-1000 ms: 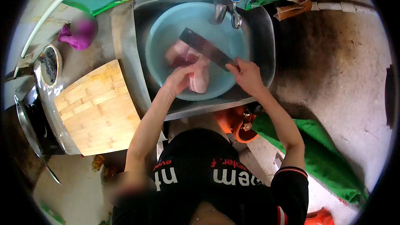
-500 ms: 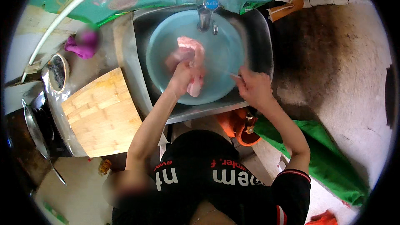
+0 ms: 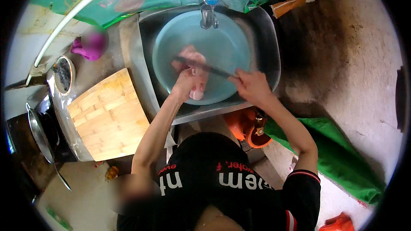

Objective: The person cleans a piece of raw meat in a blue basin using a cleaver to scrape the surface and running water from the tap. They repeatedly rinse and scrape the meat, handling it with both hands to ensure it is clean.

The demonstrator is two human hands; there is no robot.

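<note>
Left hand (image 3: 185,82) clamps pale pink meat (image 3: 195,60) inside light-blue basin (image 3: 231,47), centre-top of frame, under tap (image 3: 208,13). Right hand (image 3: 251,86) closed on knife (image 3: 201,65) handle, blade lying across meat. Step looks like cutting or scraping meat in basin. Next calls for firm pinning, fingers clear of blade. Wooden cutting board (image 3: 107,115) on surface, left.

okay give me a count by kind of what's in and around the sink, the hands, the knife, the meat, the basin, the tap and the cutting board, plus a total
Hands: 2, left hand, right hand
Knife: 1
Piece of pink meat: 1
Light blue basin: 1
Tap: 1
Wooden cutting board: 1
Total: 7
</note>
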